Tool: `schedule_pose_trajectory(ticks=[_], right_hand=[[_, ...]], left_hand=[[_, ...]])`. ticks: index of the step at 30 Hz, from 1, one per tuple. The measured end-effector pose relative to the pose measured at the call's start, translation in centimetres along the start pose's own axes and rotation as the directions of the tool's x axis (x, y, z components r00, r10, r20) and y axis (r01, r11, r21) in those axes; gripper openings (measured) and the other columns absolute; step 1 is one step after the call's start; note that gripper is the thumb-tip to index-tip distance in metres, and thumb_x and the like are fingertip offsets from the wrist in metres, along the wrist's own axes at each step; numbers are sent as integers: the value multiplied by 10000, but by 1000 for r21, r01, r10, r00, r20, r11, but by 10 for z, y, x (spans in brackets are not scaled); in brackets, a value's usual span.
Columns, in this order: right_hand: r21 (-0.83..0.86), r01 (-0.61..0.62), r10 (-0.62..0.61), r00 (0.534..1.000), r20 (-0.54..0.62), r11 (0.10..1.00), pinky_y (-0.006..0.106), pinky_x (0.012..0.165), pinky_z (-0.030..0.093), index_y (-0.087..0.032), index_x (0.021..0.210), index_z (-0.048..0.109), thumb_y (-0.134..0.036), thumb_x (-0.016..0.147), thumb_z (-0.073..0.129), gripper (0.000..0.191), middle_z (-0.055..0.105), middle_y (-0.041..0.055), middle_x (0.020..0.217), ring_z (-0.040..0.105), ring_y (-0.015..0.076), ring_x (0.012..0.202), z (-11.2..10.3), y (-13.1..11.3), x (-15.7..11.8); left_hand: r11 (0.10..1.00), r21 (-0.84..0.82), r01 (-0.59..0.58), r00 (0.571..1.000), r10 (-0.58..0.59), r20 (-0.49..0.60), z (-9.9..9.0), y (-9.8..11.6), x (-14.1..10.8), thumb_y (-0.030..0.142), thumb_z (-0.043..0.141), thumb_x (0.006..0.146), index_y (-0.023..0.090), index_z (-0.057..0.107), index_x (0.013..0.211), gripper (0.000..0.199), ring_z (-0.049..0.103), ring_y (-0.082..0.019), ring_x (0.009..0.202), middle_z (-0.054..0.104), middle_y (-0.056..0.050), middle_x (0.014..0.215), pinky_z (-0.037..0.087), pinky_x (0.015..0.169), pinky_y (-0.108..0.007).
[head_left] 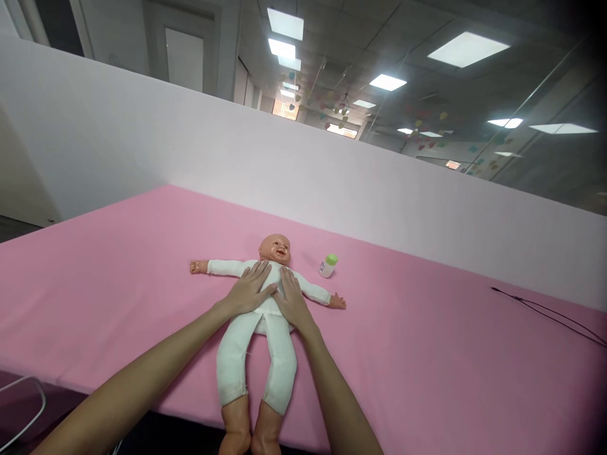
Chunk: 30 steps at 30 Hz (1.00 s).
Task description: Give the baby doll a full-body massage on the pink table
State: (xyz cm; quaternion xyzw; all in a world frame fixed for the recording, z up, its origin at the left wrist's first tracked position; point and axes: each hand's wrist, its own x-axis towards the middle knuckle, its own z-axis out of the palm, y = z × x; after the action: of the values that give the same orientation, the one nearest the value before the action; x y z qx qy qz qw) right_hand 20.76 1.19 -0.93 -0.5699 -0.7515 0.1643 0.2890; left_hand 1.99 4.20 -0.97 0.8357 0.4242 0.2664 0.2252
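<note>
A baby doll [279,351] with a white cloth body lies on its back, head away from me and arms stretched out to the sides. Flat on the left side of its chest rests my left hand [250,289], fingers extended toward the doll's shoulder. My right hand [290,299] lies on the other side of the chest, also flat with fingers pointing up toward the neck. The two thumbs come close together at the middle of the torso. Neither hand grips anything. Beyond the doll's arm on the right stands a small white bottle with a green cap [328,265].
The doll lies on a table with a pink cover [427,354], its front edge near me. A pale low wall [332,177] runs along the back. Thin black cable [545,311] lies at the right. A white cable [40,398] hangs at the lower left.
</note>
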Motion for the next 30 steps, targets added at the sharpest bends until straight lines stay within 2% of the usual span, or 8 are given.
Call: schedule_pose_trajectory(ticks=[4, 7, 9, 12, 15, 18, 23, 30], right_hand=[[74, -143, 151, 981, -121, 987, 571, 1285, 169, -113, 1631, 273, -690, 983, 429, 881, 227, 163, 1699, 168, 336, 1586, 4, 2, -10], [61, -172, 180, 968, -173, 983, 596, 1257, 255, -117, 1581, 396, -632, 985, 469, 791, 364, 178, 1642, 284, 366, 1549, -1, -4, -19], [7, -119, 119, 980, -161, 993, 571, 1233, 325, -131, 1497, 532, -535, 996, 495, 645, 479, 178, 1572, 404, 363, 1492, -11, -13, -23], [-16, 77, -78, 996, -39, 997, 506, 1208, 384, -169, 1397, 645, -391, 1004, 509, 472, 575, 133, 1500, 492, 311, 1439, -27, -29, -28], [65, 239, -245, 963, 111, 969, 479, 1210, 380, -237, 1417, 630, -365, 1015, 522, 436, 592, 68, 1495, 490, 275, 1441, -37, -41, -30], [120, 282, -300, 937, 178, 952, 482, 1217, 366, -290, 1433, 608, -382, 1035, 501, 421, 608, 27, 1482, 512, 259, 1415, -37, -41, -27], [50, 244, -248, 961, 124, 969, 522, 1288, 185, -259, 1584, 414, -470, 1045, 456, 580, 376, 55, 1654, 294, 258, 1555, -19, -22, -14], [32, -32, 33, 999, -31, 999, 527, 1292, 160, -146, 1616, 332, -653, 1013, 381, 789, 250, 126, 1698, 179, 288, 1589, -4, 8, -2]], left_hand=[[974, -55, 218, 974, -221, -56, 3, -4, -3, 740, 299, 991, 68, 212, 1635, 934, 10, -378, 1581, 97, -215, 1709, 142, 1263, -586], [963, -34, 267, 962, -268, -48, -4, -5, -12, 712, 307, 1002, -10, 174, 1621, 960, 63, -375, 1580, 109, -279, 1689, 160, 1271, -545], [985, -7, 171, 985, -171, -37, -13, -5, -19, 719, 320, 999, 20, 161, 1634, 959, 75, -363, 1583, 119, -255, 1697, 169, 1274, -533], [997, 18, -76, 996, 75, 52, -28, 0, -29, 734, 374, 985, 111, 119, 1666, 957, 15, -339, 1591, 49, -167, 1724, 143, 1286, -523], [958, -20, -286, 942, 285, 176, -37, 7, -32, 704, 415, 994, 210, 91, 1679, 904, 21, -304, 1597, 25, -83, 1734, 112, 1300, -482], [928, -39, -370, 905, 370, 210, -35, 12, -28, 689, 437, 995, 277, 119, 1675, 856, 60, -297, 1599, 64, -41, 1735, 103, 1303, -483], [968, 5, -251, 964, 250, 95, -20, 7, -14, 670, 331, 1033, 244, 257, 1652, 755, 149, -265, 1593, 207, -75, 1717, 125, 1298, -488], [994, -82, 69, 997, -72, -32, -3, -18, -5, 720, 288, 1015, 215, 265, 1646, 808, 30, -325, 1591, 122, -119, 1725, 142, 1272, -561]])
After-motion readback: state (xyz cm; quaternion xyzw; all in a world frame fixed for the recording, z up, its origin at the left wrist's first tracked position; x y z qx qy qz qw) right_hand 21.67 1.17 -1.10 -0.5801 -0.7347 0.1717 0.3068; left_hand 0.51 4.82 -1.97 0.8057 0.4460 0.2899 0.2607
